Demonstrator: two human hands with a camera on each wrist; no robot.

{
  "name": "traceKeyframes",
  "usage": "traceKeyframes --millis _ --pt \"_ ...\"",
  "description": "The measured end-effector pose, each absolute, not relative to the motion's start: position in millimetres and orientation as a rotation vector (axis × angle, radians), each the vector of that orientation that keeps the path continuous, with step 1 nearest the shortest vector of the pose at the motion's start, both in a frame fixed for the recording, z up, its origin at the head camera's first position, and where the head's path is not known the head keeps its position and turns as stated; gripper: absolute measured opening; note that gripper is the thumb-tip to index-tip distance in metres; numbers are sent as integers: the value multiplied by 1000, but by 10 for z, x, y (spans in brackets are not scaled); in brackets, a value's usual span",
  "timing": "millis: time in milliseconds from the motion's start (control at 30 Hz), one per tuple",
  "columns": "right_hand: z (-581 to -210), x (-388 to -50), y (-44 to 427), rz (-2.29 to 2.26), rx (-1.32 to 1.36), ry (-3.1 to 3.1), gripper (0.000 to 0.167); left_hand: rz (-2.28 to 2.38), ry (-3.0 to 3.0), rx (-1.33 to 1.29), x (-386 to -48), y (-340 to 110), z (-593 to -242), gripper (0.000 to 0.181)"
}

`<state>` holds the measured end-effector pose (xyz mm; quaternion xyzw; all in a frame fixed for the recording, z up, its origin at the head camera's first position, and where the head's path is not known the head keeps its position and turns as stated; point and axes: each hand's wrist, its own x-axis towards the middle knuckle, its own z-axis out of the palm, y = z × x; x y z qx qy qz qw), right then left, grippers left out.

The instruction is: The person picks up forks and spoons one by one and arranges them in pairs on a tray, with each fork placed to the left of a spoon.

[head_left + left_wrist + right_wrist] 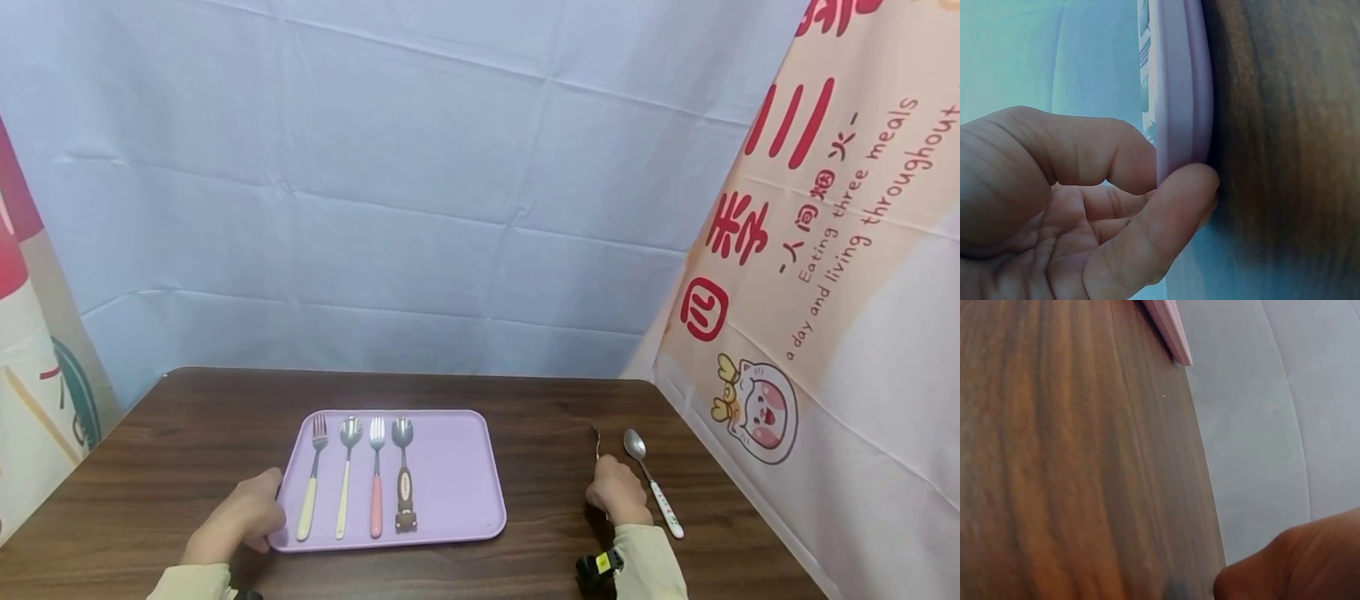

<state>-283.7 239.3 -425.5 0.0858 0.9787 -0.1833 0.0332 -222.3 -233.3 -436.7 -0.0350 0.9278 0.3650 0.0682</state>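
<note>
A lilac tray (459, 475) lies on the table. My left hand (243, 510) pinches its near left edge; in the left wrist view the thumb and curled fingers (1179, 200) meet at the tray rim (1179, 81). On the tray, side by side, are a fork with a cream handle (307, 508), a spoon with a cream handle (342, 504), a fork with a pink handle (376, 508) and a spoon with a brown bear handle (405, 492). To the right, my right hand (621, 490) grips a slim metal fork (597, 442), seen edge-on, its handle mostly hidden.
A spoon with a patterned white handle (663, 504) lies on the dark wood table (547, 500) just right of my right hand. Pale cloth (420, 208) hangs behind the table, and a printed cloth (840, 317) hangs along the right side.
</note>
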Motion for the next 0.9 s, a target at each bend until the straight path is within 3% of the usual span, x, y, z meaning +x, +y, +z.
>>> traceKeyframes --millis 467,900 --pt "-4193 -2793 2493 -653 234 2997 4 1106 2806 -88 -2219 -2341 -4378 28" --pt "-4255 -2818 2553 -637 219 3033 15 1105 2810 -88 -2209 -2341 -4369 27"
